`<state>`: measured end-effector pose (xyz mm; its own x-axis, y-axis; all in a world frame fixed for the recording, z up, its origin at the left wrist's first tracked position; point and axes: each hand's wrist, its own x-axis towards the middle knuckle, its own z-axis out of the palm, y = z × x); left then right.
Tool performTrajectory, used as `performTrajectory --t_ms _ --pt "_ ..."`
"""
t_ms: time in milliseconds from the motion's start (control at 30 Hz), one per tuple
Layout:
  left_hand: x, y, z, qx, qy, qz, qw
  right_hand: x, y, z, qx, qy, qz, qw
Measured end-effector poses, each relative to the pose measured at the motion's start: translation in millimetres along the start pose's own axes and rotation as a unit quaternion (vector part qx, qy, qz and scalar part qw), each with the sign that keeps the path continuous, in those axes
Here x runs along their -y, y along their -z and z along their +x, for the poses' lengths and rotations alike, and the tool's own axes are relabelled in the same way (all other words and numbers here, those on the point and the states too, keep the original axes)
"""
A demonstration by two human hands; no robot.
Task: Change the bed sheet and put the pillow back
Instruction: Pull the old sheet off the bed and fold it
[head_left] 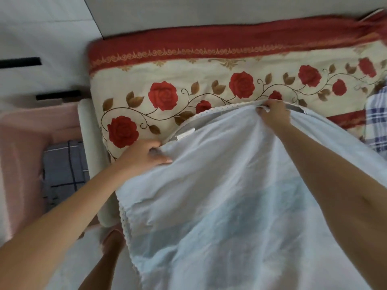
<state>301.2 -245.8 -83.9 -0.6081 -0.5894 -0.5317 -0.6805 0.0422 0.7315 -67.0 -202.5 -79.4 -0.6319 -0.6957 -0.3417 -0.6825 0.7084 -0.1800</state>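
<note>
Draping the bed's near side, thin wrinkled white sheet point(219, 185), I see my right hand point(274, 113) pinching its lace-trimmed edge, left hand point(144, 156) gripping the hem, cream rose-printed cover point(188, 86) beneath, soft plaid cloth point(377, 122) at right.

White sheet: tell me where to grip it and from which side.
Grip the white sheet by its trimmed far hem, reaching over the cloth from the near side. The hem arches clear of the floral cover, so it can be pinched; the right hand and left hand hold it there, spread apart.
</note>
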Motion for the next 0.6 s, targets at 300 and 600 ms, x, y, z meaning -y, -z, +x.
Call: performTrajectory --t_ms 300,600 --pt "-6 28 16 -0.133 -0.035 0.052 0.989 -1 -6 6 -0.045 -0.089 0.16 0.982" --pt "-9 63 33 -0.136 -0.023 0.178 0.974 3 -3 7 -0.058 -0.144 0.249 0.956"
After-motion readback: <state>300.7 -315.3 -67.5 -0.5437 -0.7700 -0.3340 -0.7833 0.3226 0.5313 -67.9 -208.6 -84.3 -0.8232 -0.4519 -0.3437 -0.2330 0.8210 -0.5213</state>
